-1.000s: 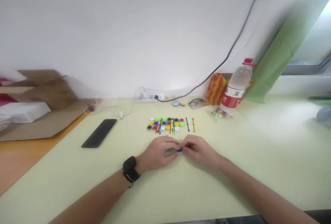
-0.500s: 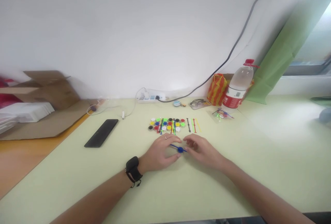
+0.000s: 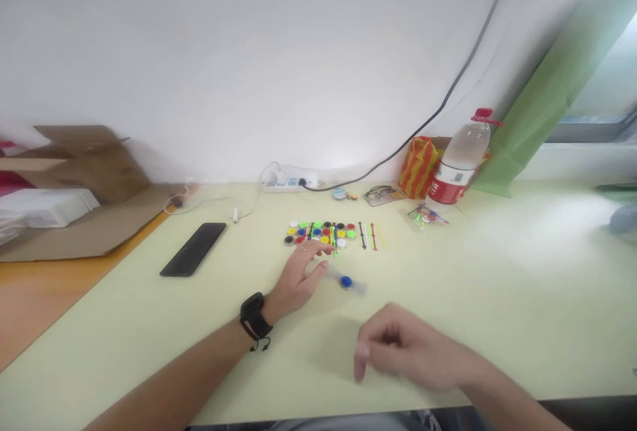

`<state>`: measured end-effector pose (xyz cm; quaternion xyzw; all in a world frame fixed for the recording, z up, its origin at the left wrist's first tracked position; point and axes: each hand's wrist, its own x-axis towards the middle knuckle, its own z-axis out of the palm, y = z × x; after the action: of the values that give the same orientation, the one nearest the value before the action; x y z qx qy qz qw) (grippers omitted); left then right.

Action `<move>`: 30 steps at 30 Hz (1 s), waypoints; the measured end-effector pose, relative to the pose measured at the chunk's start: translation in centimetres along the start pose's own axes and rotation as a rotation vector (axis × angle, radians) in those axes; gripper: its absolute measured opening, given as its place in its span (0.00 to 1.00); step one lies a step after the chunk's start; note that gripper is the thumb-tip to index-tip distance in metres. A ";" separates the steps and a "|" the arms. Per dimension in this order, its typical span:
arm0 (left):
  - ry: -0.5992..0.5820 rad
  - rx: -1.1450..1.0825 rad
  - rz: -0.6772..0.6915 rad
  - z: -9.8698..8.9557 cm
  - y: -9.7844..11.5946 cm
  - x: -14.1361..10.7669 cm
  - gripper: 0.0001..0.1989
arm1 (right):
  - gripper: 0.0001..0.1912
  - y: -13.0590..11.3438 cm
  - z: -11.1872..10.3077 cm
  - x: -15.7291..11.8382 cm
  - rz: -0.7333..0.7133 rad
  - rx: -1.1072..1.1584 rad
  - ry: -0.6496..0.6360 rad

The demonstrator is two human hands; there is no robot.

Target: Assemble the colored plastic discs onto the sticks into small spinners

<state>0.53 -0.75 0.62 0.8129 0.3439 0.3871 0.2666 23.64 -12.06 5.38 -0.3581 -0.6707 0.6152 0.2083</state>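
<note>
A blue spinner (image 3: pixel 346 282) rests on the table in front of me, its round hub sharp and its thin arms smeared by motion. My left hand (image 3: pixel 297 280) hovers just left of it, thumb and fingers apart, holding nothing. My right hand (image 3: pixel 405 349) is nearer the front edge, away from the spinner. Its fingers are curled in with the thumb across them, slightly blurred, and I see nothing in them. Beyond my left fingers lies a group of coloured round pieces (image 3: pixel 351 235), with thin pointer strips among them. More strips (image 3: pixel 373 237) lie in a row at their right.
A black phone-like slab (image 3: pixel 193 250) lies at the left, near cardboard (image 3: pixel 94 225) with white boxes. Along the wall are a power strip (image 3: pixel 283 182) and cables. At the back right stand a large bottle (image 3: pixel 455 169) and a striped bag (image 3: pixel 418 169), beside a small bag of parts (image 3: pixel 428 216).
My right hand has left the spinner and drawn back toward me. My left hand has moved slightly left and away from it. The spinner's arms, distinct before, are now blurred.
</note>
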 end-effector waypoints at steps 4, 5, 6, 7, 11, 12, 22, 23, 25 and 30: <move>0.021 0.010 -0.029 0.2 -0.1 0.2 0.11 | 0.24 0.7 -4.4 1.4 -0.063 -0.123 0.369; 0.031 0.011 -0.037 0.2 0.0 0.3 0.10 | 0.23 1.0 -5.7 1.8 -0.050 -0.167 0.414; 0.040 0.012 -0.048 0.3 -0.1 0.4 0.10 | 0.23 1.3 -6.9 2.3 -0.032 -0.210 0.452; 0.048 0.013 -0.060 0.3 -0.1 0.5 0.09 | 0.22 1.7 -8.0 2.8 -0.018 -0.247 0.488; 0.054 0.000 -0.112 0.1 -0.5 0.7 0.10 | 0.20 2.9 -11.8 4.6 0.029 -0.404 0.583; 0.054 -0.014 -0.125 0.0 -0.6 0.7 0.10 | 0.19 3.1 -12.4 5.0 0.052 -0.458 0.579; -0.004 -0.100 -0.184 0.4 -1.6 0.4 0.10 | 0.10 5.1 -11.3 6.4 0.002 -0.780 0.538; -0.007 -0.101 -0.185 0.4 -1.7 0.4 0.10 | 0.09 5.4 -11.2 6.4 0.019 -0.829 0.573; -0.012 -0.099 -0.186 0.4 -1.8 0.4 0.10 | 0.09 6.1 -11.3 6.4 0.051 -0.905 0.645; -0.048 -0.087 -0.181 0.5 -2.0 0.4 0.10 | 0.12 7.7 -11.7 7.0 -0.070 -0.967 0.764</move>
<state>0.45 0.72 -0.89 0.7751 0.3924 0.3563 0.3439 29.23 0.92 -1.39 -0.5848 -0.7630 0.0625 0.2681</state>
